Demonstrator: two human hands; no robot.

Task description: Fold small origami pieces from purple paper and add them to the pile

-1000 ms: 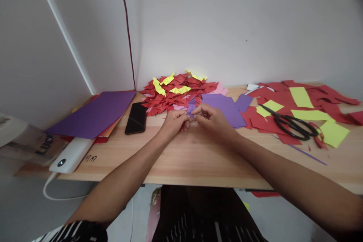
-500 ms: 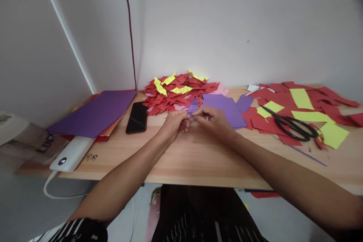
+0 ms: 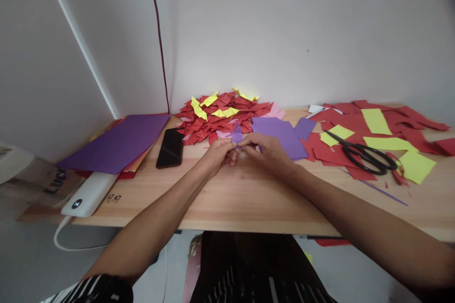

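Observation:
Between my two hands is a small folded piece of purple paper (image 3: 237,134), its upper part sticking up past my fingertips. My left hand (image 3: 219,152) pinches it from the left, thumb on top and the other fingers curled beneath. From the right, my right hand (image 3: 262,147) pinches its lower edge between thumb and forefinger. Fingers cover much of the fold, so its full shape is hidden. Just behind lies a heap of folded red paper pieces (image 3: 206,128) with a few yellow ones on it. A stack of purple paper squares (image 3: 279,135) lies beside my right hand.
A black phone (image 3: 169,148) lies left of the heap. Further left, purple sheets (image 3: 117,144) rest over a white power bank (image 3: 90,194) with a cable. To the right, black scissors (image 3: 366,154) lie on red paper scraps (image 3: 355,125) and yellow pieces (image 3: 416,167).
The purple paper's upper part now stands more upright and shows more openly between my fingers. Both hands keep pinching it in nearly the same place.

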